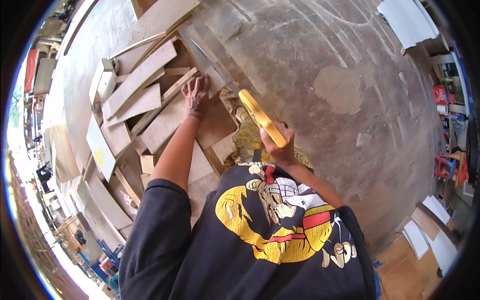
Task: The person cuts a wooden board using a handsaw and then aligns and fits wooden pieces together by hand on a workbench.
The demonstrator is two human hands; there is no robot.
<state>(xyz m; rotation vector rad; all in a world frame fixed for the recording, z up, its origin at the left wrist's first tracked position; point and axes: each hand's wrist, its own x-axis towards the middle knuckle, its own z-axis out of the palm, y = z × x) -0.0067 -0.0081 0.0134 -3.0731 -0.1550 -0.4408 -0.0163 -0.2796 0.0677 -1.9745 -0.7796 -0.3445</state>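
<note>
A handsaw is in my right hand [278,144], with the fingers wrapped round its yellow handle [260,117]. The thin saw blade [212,62] points up and to the left, along the edge of a wooden board [217,122]. My left hand [196,97] presses down on the wood to the left of the saw, thumb spread to the side and fingers slightly bent. Close to its fingertips is the end of a narrow wooden strip [172,90]. Whether the saw teeth touch the wood cannot be made out.
Loose plywood offcuts [140,75] lie heaped on my left. A worn concrete floor [360,140] spreads to the right. White sheets [407,20] lie at the upper right, with more panels [425,230] at the lower right. A red-and-blue stool [444,166] stands at the right edge.
</note>
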